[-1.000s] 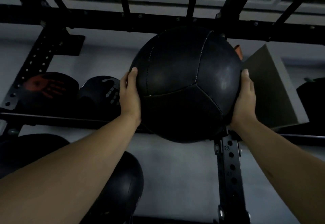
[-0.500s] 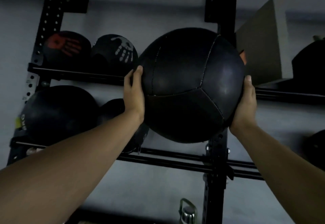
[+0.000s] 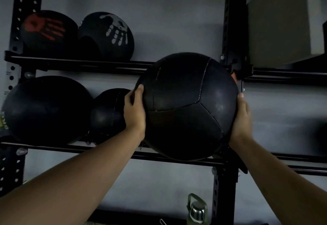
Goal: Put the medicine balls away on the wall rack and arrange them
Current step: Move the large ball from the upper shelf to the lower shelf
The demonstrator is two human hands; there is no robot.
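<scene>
I hold a large black stitched medicine ball (image 3: 187, 106) between both palms, at the level of the lower shelf rails (image 3: 115, 151) of the black wall rack. My left hand (image 3: 134, 111) presses its left side and my right hand (image 3: 241, 118) its right side. Whether the ball's underside rests on the rails I cannot tell. Left of it on that shelf sit a small black ball (image 3: 108, 115) and a big black ball (image 3: 45, 110). On the upper shelf (image 3: 79, 64) lie a ball with a red handprint (image 3: 47, 28) and one with a white handprint (image 3: 108, 35).
A black perforated upright (image 3: 231, 30) stands just behind the held ball's right edge. A grey box (image 3: 279, 21) sits on the upper shelf at the right. A metal water bottle (image 3: 196, 210) stands on the floor below. Another upright (image 3: 19, 12) frames the left side.
The ball has come down in both hands from the upper shelf's height to the lower shelf. The view has tilted downwards with it.
</scene>
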